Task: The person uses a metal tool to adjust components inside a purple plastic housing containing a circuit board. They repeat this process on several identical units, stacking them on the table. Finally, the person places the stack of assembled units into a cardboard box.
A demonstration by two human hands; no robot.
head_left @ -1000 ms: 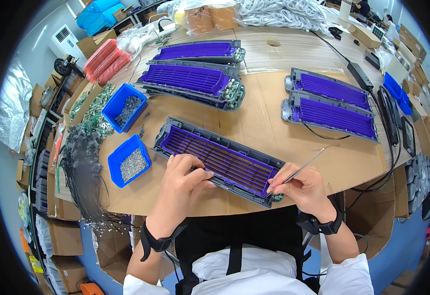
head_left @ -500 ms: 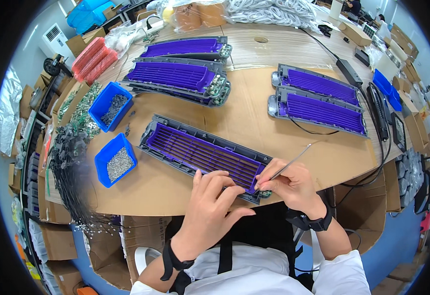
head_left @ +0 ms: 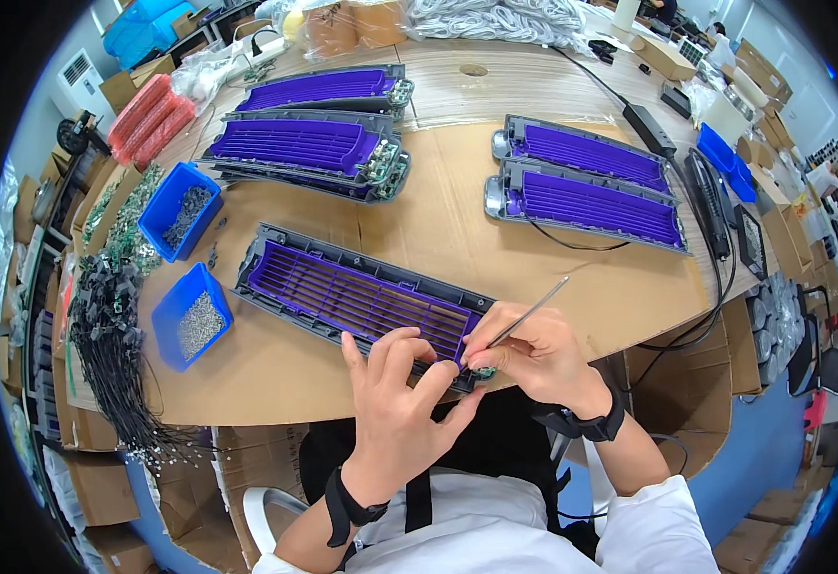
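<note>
In front of me a long dark grey housing with a purple slatted grille (head_left: 361, 302) lies slanted on the cardboard. My right hand (head_left: 532, 349) pinches a slim metal rod-like tool (head_left: 543, 300); its upper end points away to the right and its lower end is at the housing's near right corner. A bit of green circuit board (head_left: 485, 373) shows there, mostly covered by fingers. My left hand (head_left: 395, 383) lies spread over the housing's near edge, index finger and thumb close to that corner. What the tool's lower end touches is hidden.
Left of the housing stand a blue bin of small metal parts (head_left: 201, 325) and a blue bin of dark pieces (head_left: 185, 215). Black cables (head_left: 108, 335) hang over the left edge. More purple-grilled housings lie behind, at left (head_left: 290, 143) and right (head_left: 596, 203). A power adapter (head_left: 648, 129) sits far right.
The whole view has shifted, so the table things sit further left. My left thumb has moved up toward the housing's corner. The right hand keeps its pinch on the tool.
</note>
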